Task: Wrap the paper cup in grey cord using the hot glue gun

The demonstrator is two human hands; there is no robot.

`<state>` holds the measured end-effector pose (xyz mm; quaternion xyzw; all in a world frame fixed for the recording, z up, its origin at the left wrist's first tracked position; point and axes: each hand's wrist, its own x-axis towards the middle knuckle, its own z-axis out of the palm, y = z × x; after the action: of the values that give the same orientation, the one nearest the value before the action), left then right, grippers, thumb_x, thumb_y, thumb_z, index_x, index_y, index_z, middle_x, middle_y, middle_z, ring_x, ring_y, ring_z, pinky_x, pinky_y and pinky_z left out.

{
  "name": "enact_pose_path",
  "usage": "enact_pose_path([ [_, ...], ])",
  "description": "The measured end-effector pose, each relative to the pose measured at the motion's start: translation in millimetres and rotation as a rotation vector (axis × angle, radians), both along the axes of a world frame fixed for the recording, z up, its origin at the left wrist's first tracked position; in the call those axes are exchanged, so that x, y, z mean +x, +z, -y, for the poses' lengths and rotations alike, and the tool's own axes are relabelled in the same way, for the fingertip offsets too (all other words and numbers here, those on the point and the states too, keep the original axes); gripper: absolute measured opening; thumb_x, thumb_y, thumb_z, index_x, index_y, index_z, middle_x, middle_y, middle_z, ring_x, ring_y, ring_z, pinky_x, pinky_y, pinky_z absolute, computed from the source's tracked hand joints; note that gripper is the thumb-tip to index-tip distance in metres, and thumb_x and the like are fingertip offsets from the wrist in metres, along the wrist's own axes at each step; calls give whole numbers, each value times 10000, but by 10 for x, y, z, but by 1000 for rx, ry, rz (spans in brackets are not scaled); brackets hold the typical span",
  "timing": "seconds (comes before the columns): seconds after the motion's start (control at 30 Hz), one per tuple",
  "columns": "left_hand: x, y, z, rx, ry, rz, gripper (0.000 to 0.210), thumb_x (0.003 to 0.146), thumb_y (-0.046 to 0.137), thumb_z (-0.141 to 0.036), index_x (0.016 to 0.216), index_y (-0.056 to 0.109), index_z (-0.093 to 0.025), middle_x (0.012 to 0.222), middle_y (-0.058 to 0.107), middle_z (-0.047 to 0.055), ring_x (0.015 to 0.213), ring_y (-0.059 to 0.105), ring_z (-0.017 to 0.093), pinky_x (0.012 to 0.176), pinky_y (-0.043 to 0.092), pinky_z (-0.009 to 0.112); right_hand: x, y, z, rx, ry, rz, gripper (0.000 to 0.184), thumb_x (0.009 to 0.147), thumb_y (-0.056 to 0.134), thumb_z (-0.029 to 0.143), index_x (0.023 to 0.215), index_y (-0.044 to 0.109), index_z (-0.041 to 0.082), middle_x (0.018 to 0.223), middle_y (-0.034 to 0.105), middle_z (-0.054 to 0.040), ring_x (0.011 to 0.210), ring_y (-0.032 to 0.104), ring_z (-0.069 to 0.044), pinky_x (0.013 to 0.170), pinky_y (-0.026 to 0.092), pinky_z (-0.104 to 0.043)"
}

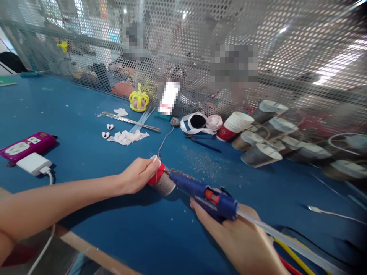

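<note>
Holding paper cup [165, 185] in left grip [139, 175], wrapped snugly near the red-and-white end — tilted over the counter [137, 233], probably to turn the grey-wound side toward the nozzle [172, 174]. Can't tell contact between cup and counter. Aiming glue gun [197, 191] with right grip [239, 233], closed around the handle; nozzle right at the cup, touch and trigger squeeze not tellable. Glue stick [272, 231] sticking out the back past the wrist, likely to feed freely.

Leading off from the cup: grey yarn [163, 143], slack, to yarn ball [174, 122], presumably to avoid tugging. Propped by the perforated screen [183, 46]: phone [169, 95], lit, perhaps for easy viewing. Along the back: cup stack [233, 126], nested, likely to save room; ribbon roll [185, 122], pink ball [215, 122] and pliers [206, 144] alongside, seemingly for reach.

Counting: one each of held cup, glue gun, yarn ball, phone, ribbon roll, pink ball, pliers, cup stack. Wrapped cups [260, 156] at right — at least five, overlapping, exact number unclear. Two small white pieces [110, 126], two white scraps [127, 137], one yellow crown [139, 101], one bundle of metal rods [130, 121], several clear sticks [145, 120], too bunched to count. Far left: one purple case [30, 147], one white charger [33, 164].
</note>
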<state>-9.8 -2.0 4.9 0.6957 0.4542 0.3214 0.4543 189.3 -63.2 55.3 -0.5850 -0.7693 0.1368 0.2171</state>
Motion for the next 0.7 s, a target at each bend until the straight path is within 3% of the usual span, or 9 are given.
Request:
enact_pose_path([
  [0.13,4,-17,-9,-63,-25,97,486,850,266,-422,734,592,-81,683,603,48,652,515,146,597,414,224,-18,-58,66,-49,-38,-36,168,740,463,260,638,593,229,419,523,40,350,496,-117,326,399,-180],
  [0.33,14,-19,-10,-112,-15,155,489,849,274,-434,698,578,-81,667,606,56,630,507,140,596,415,227,-30,-154,134,-43,-57,-111,94,716,528,266,660,595,230,567,634,21,492,589,-142,442,457,-201],
  [0.43,17,-16,-13,-109,-28,167,495,854,264,-428,704,583,-81,672,608,55,624,507,134,599,412,222,-7,-161,128,-48,-52,-102,91,707,538,274,650,596,233,571,640,22,488,593,-142,406,441,-195],
  [0.57,13,-9,-11,-34,-37,82,495,858,254,-410,768,611,-79,706,601,48,674,506,146,624,410,223,5,-123,91,-12,-51,-79,133,720,501,284,671,614,234,459,578,29,397,541,-136,368,417,-203],
  [0.7,3,5,-1,34,-13,-33,490,862,239,-389,726,590,-76,604,504,15,591,428,115,553,370,205,-26,-94,39,119,-91,-60,176,721,485,296,598,590,225,446,579,7,396,537,-145,406,433,-223],
])
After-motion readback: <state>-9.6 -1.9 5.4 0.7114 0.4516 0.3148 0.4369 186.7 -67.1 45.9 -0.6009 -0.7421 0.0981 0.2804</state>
